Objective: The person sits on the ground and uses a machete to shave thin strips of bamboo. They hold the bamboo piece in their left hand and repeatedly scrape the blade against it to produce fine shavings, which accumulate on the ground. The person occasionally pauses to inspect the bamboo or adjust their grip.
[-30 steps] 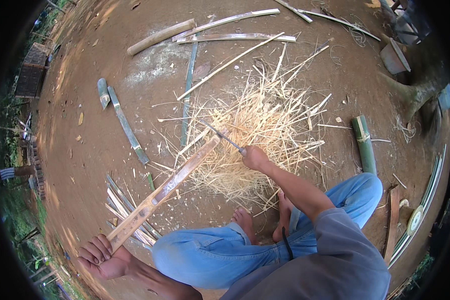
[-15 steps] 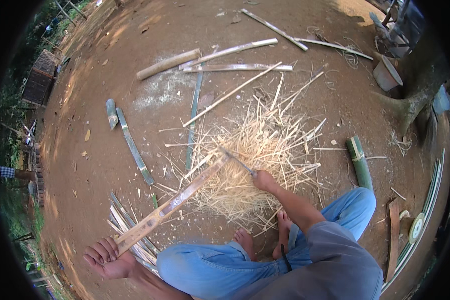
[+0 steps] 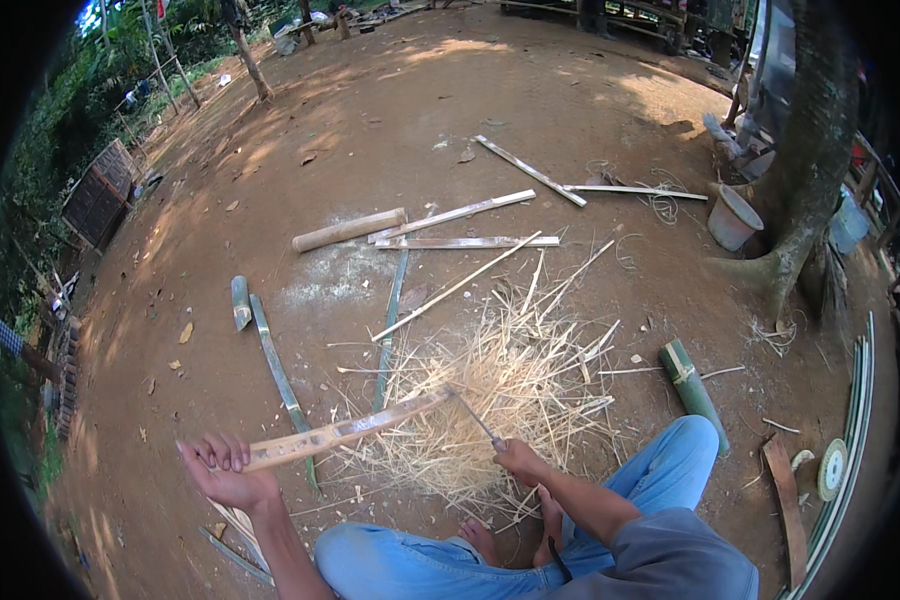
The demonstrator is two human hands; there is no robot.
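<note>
My left hand (image 3: 228,472) is closed round the near end of a long split bamboo strip (image 3: 340,430), its hollow inner face turned up. The strip slants away to the right, its far end over a heap of pale shavings (image 3: 530,390). In my right hand (image 3: 520,462) is a knife (image 3: 478,417) with a dark, narrow blade, gripped by its handle. The blade's tip meets or lies close to the strip's far end; whether it cuts in cannot be made out. My bare feet (image 3: 482,540) rest just below the heap.
A green bamboo section (image 3: 694,392) lies right of the heap. Beyond are a bamboo pole (image 3: 350,230) and several split strips (image 3: 452,216). A bucket (image 3: 735,218) stands by a tree trunk (image 3: 810,150). A round disc (image 3: 832,470) and long green strips (image 3: 855,430) lie far right.
The view has tilted up, showing more ground beyond. My left hand has risen with the strip, which now lies flatter. The knife stays near the strip's far end.
</note>
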